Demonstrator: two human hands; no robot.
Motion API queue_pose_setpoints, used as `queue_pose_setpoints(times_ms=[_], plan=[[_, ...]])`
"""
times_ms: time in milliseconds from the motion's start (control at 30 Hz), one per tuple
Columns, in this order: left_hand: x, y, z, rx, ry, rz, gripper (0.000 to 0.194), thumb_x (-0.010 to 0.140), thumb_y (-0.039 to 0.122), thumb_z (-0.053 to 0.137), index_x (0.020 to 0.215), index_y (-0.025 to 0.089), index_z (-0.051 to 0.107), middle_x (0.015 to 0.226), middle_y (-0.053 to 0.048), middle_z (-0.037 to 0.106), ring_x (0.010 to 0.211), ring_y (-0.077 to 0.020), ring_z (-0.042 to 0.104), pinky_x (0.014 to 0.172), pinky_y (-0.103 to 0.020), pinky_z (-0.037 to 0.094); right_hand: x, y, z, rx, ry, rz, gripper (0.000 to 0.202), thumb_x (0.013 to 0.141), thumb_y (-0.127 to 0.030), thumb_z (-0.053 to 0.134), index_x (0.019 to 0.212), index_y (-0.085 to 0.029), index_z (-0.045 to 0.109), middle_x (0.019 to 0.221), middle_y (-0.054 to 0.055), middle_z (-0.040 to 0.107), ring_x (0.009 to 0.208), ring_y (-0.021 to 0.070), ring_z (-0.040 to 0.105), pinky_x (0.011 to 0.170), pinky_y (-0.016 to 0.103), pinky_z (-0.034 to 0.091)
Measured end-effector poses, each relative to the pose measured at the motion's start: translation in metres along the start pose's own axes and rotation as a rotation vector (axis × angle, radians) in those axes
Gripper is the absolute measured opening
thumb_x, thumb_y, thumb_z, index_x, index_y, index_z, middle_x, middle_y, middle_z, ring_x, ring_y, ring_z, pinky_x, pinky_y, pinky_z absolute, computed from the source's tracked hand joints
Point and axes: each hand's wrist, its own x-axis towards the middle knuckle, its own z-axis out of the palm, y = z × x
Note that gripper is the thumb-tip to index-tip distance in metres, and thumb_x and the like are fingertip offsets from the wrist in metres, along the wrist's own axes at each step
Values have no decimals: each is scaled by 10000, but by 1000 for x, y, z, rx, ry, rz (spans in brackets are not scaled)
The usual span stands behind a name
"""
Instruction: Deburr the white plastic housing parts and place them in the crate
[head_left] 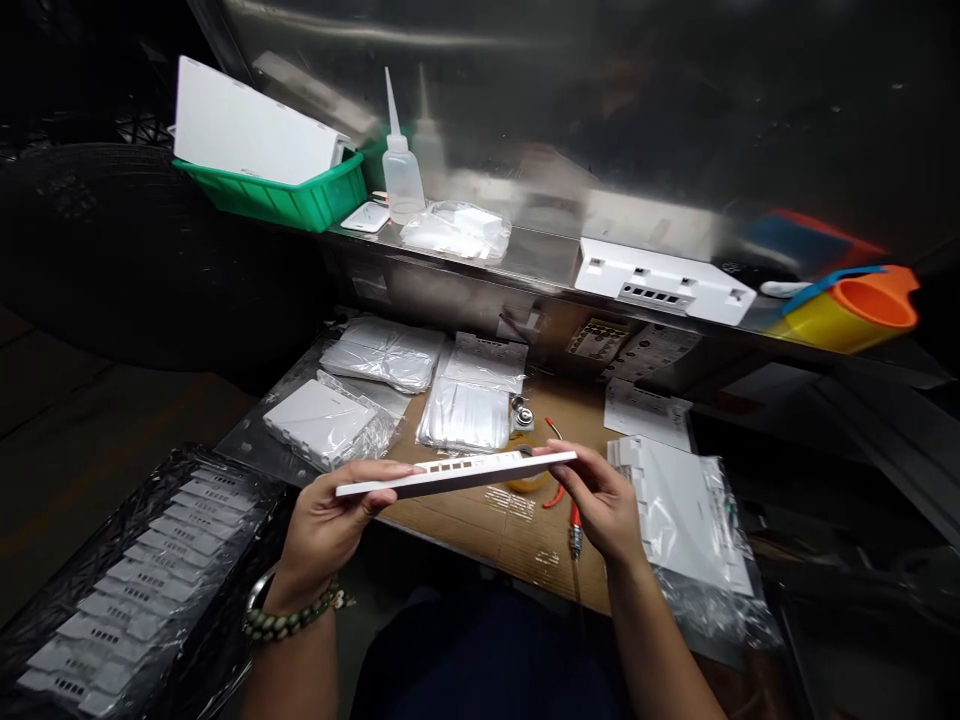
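A white plastic housing panel with a row of square port openings is held up nearly edge-on above the cardboard-covered bench. My left hand pinches its left end between thumb and fingers. At the other end, my right hand grips the panel's right corner. Beneath it on the cardboard lie red-handled pliers, a red screwdriver-like tool and a roll of yellowish tape, partly hidden by the panel. A small round metal item sits behind.
Bagged white panels lie left, and more lie right. Stacked plastic bags are at the back. A box of wrapped panels stands lower left. The shelf carries a green bin, squeeze bottle, white housing and yellow-orange container.
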Motion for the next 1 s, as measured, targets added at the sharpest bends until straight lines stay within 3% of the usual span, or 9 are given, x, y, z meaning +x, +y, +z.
queue_pose_setpoints(times_ms=[133, 267, 433, 533, 633, 733, 867, 1000], plan=[[2, 5, 4, 11, -29, 19, 123, 878, 294, 780, 980, 268, 844, 974, -76, 826, 964, -270, 781, 897, -368, 633, 0, -2, -2, -14, 34, -53, 175, 966, -294, 689, 1119, -290, 774, 1122, 41, 800, 1065, 242, 758, 954, 390, 633], [-1, 4, 4, 10, -41, 16, 133, 883, 296, 777, 996, 271, 842, 976, -78, 826, 1004, -280, 774, 931, -389, 623, -5, 0, -4, -20, 40, -48, 187, 960, -282, 695, 1128, -301, 774, 1117, 37, 801, 1039, 237, 760, 894, 366, 651], [-3, 4, 5, 12, -65, 27, 164, 878, 243, 781, 1024, 298, 833, 1016, -51, 824, 1028, -245, 768, 947, -342, 613, -6, 3, -4, 4, 28, -62, 171, 959, -281, 695, 1110, -300, 775, 1093, 33, 808, 1039, 236, 762, 928, 375, 638], [-4, 3, 2, 81, -154, -44, 281, 825, 213, 829, 1097, 285, 818, 1168, -72, 794, 1120, -270, 739, 968, -349, 606, 3, 14, 1, 61, -22, -52, 161, 967, -314, 682, 1095, -282, 774, 1085, 41, 808, 1030, 237, 764, 953, 395, 628], [-10, -5, -4, 203, -160, -108, 186, 838, 235, 817, 1021, 255, 841, 1091, -83, 811, 993, -265, 771, 869, -321, 628, 18, 46, 8, -62, -193, 42, 270, 1003, -393, 606, 1180, -252, 753, 1177, 65, 786, 1077, 239, 746, 966, 397, 610], [-21, -14, -9, 260, -3, -120, 130, 837, 261, 816, 963, 245, 846, 965, -66, 821, 883, -256, 776, 784, -315, 634, 31, 95, 15, -374, -358, 191, 344, 1032, -376, 518, 1242, -215, 738, 1215, 88, 773, 1098, 240, 727, 960, 387, 591], [-31, -17, -11, 332, 85, -44, 150, 839, 255, 812, 986, 249, 843, 984, -58, 818, 894, -260, 770, 836, -348, 632, 34, 149, 25, -615, -374, 265, 220, 910, -195, 645, 1057, -170, 807, 1134, 148, 772, 1148, 306, 661, 1033, 456, 506], [-32, -14, -8, 445, 79, 121, 222, 859, 176, 779, 1054, 269, 830, 1027, -44, 814, 923, -244, 768, 872, -343, 618, 35, 169, 34, -731, -386, 262, 202, 784, -90, 726, 942, -171, 822, 1128, 173, 739, 1178, 336, 613, 1065, 478, 451]])
